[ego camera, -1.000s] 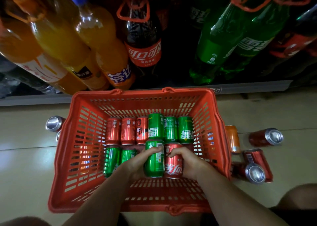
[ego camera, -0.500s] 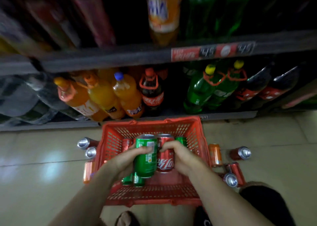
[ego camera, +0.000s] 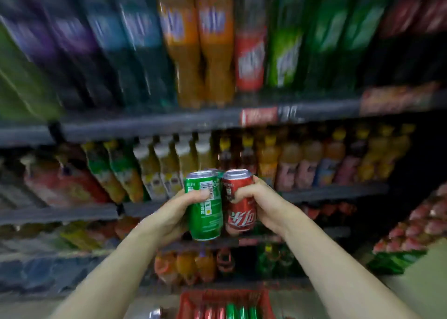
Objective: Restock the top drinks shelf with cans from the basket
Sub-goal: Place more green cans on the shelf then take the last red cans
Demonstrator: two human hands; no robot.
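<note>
Dim shop aisle, motion-blurred. Dark metal shelving (ego camera: 150,125) w/ rows of soft-drink bottles (ego camera: 200,52), red price tag (ego camera: 258,116) on shelf edge, pale floor (ego camera: 416,268) at right.

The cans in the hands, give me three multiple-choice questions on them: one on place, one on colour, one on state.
1. Where is the basket?
A. On the floor below the hands
B. On a shelf
C. Hanging from an arm

2. What colour is the can in the left hand?
A. Orange
B. Green
C. Blue

3. How does the right hand hold the red can?
A. Flat on its top
B. Fingers curled round its side
C. Not touching it

Answers:
1 A, the red basket sits at the bottom edge, under the raised arms.
2 B, the green can shows its barcode.
3 B, fingers wrap round the can's side.
</note>
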